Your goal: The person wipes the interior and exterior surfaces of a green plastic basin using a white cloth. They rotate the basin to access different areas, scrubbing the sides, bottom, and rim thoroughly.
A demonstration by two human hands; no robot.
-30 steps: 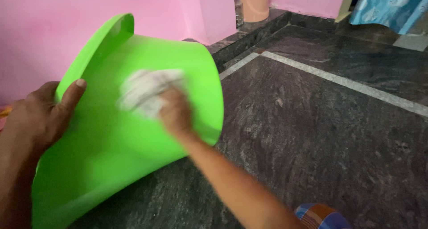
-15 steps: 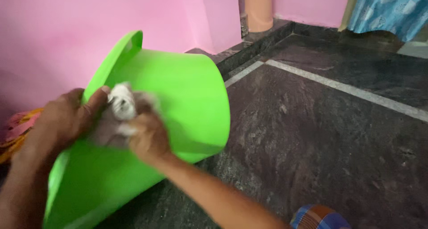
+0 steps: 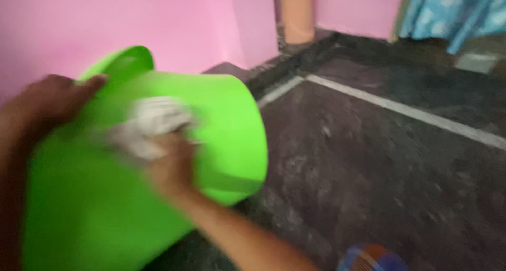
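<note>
The left hand grips the upper rim of a green tub, thumb laid along its edge. The tub lies tilted on its side over the dark stone floor, close to the pink wall. The right hand is closed around a crumpled white cloth and presses it against the tub's outer wall. The picture is blurred, so finer finger detail cannot be told
</note>
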